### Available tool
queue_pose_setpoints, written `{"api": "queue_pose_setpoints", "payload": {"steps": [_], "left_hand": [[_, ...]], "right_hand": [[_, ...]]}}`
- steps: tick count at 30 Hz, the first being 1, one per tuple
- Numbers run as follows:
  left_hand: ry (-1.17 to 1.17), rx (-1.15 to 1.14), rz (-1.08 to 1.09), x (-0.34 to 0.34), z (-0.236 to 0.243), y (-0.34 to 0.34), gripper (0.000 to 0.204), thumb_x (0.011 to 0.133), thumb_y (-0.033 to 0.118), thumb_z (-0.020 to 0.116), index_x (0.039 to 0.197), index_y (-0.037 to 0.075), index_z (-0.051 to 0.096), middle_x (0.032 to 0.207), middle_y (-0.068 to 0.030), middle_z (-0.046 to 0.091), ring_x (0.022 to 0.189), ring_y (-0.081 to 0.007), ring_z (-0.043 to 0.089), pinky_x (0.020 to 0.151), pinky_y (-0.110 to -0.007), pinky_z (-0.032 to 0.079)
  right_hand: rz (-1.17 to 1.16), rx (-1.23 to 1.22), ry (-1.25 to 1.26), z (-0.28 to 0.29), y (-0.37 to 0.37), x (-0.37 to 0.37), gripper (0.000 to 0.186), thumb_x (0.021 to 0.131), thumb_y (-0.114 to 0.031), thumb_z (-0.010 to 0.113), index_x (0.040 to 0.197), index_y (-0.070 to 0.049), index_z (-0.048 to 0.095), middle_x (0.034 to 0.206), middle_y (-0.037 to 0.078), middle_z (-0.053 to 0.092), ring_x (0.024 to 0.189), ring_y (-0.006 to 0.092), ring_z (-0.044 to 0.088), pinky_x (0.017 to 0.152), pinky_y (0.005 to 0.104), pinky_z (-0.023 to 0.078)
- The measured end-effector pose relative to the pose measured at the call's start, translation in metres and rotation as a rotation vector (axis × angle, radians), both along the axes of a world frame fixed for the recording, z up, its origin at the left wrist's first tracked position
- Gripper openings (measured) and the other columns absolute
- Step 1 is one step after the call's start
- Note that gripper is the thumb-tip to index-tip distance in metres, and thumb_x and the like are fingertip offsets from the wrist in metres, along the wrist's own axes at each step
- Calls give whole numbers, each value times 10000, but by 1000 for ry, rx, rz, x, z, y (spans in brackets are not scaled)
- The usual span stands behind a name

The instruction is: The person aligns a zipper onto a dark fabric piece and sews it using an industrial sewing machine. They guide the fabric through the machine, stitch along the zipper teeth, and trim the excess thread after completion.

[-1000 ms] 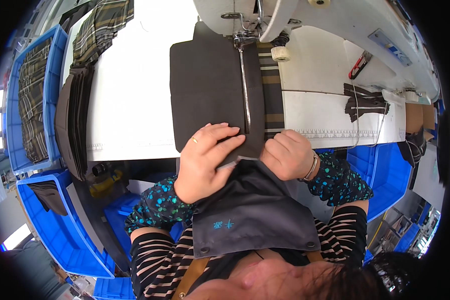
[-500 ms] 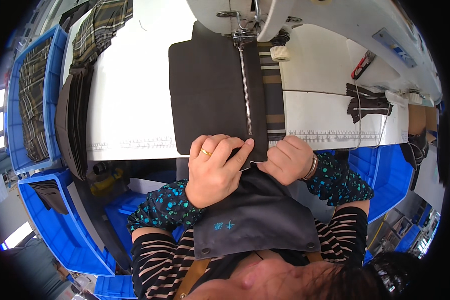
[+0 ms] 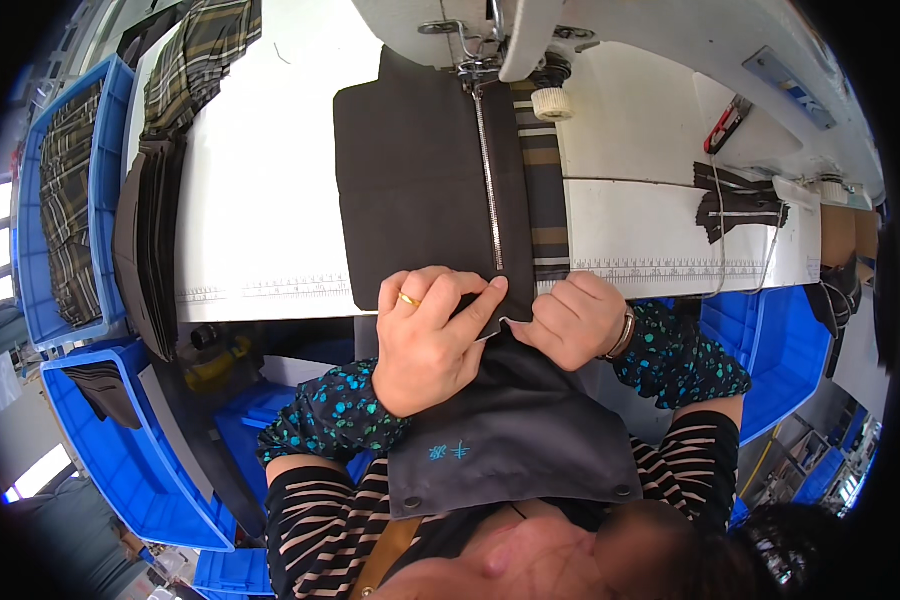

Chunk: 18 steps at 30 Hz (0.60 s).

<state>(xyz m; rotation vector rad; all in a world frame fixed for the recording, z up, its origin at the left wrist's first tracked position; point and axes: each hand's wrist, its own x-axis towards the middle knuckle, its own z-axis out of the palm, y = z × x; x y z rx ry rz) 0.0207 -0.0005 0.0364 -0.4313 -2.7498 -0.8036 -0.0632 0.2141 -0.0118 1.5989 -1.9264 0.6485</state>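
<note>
A dark brown fabric panel (image 3: 405,190) lies on the white table, its far end under the presser foot (image 3: 478,76) of a sewing machine. Along its right part runs a metal zipper (image 3: 490,190), closed and straight. Striped fabric (image 3: 545,205) shows from beneath the right edge. At the table's front edge my left hand (image 3: 428,340) is closed on the panel's near end, the index fingertip pressed beside the zipper's end. My right hand (image 3: 575,322) is curled into a fist around the panel's near right corner. Between them a thin pale edge sticks up.
A machine arm (image 3: 670,60) spans the upper right. Loose zippers (image 3: 740,205) and a red-handled cutter (image 3: 727,125) lie right. At left are stacked dark panels (image 3: 150,240), plaid fabric (image 3: 195,75) and blue bins (image 3: 105,180). A ruler strip (image 3: 270,290) follows the front edge.
The view has shifted slightly. Both hands keep nearly the same hold on the panel, and the pale edge between them curls up a little more.
</note>
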Motion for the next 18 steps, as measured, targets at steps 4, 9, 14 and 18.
{"api": "queue_pose_setpoints", "payload": {"steps": [4,9,14,18], "left_hand": [[-4,-69,-16,0,2,-2,493,684,158,815,1172,98,781,1163,-13,675,1099,-232,610,927,-419,423],[24,-216,-8,5,3,1,476,810,390,805,1206,126,787,1313,-48,692,1171,-269,625,974,-433,427],[21,-304,-60,4,5,-1,556,881,542,724,1236,117,770,1323,-54,698,1158,-248,631,1028,-466,424],[54,-285,-92,-2,10,-5,448,846,391,794,1185,99,782,1249,-36,728,1067,-213,647,1014,-462,465]], "right_hand": [[41,-5,-68,5,2,2,262,783,-206,828,672,-134,602,662,-14,414,566,156,426,520,305,297],[38,5,-254,35,7,-15,255,787,-247,853,839,-102,649,769,21,518,635,198,517,571,347,392],[-134,207,-246,45,-16,-72,433,822,-396,826,1077,-70,700,1127,65,665,1014,245,649,882,416,526],[-89,320,-242,35,-27,-87,677,767,-462,815,1277,-33,699,1367,111,662,1275,288,586,1163,469,413]]}}
